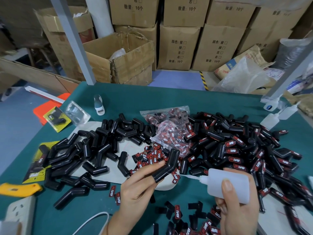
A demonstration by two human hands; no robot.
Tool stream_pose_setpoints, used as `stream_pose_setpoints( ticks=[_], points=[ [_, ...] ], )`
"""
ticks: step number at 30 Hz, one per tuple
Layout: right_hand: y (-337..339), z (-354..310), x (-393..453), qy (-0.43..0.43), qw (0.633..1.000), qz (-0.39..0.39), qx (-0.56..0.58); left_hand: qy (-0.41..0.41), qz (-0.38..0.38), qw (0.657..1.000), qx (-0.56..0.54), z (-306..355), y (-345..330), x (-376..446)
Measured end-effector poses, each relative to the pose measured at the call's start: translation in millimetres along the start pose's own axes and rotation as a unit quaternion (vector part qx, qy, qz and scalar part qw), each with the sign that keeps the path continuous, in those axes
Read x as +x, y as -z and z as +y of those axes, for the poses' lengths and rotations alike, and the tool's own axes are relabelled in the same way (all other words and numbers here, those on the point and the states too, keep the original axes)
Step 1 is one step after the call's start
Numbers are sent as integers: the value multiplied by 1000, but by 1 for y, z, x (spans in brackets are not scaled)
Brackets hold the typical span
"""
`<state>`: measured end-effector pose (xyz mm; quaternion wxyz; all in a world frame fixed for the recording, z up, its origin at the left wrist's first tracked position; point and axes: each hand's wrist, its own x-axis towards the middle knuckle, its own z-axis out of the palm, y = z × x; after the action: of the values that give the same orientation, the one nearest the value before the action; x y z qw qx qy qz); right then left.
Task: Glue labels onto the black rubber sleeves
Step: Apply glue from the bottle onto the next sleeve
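My left hand (135, 185) holds a bent black sleeve (166, 167), slipped over a fingertip with the thumb pinching along its side; its long axis runs up and to the right, open end away from me. My right hand (237, 206) is wrapped round the glue bottle (228, 184), whose nozzle (188, 175) lies level and points left, its tip just beside the sleeve's lower end (touching or not, I cannot tell). Loose labels (149, 158) lie on the table (169, 99) just beyond the sleeve. I judge glue goes on next.
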<state>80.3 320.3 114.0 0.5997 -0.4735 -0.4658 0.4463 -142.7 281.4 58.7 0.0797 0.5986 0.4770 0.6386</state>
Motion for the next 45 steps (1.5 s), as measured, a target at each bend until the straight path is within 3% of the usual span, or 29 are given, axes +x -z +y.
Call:
stream_pose_setpoints(
  ticks=[45],
  points=[
    [1, 2, -2, 12, 1000, -10, -24, -33, -25, 999, 22, 1, 1, 1]
  ],
)
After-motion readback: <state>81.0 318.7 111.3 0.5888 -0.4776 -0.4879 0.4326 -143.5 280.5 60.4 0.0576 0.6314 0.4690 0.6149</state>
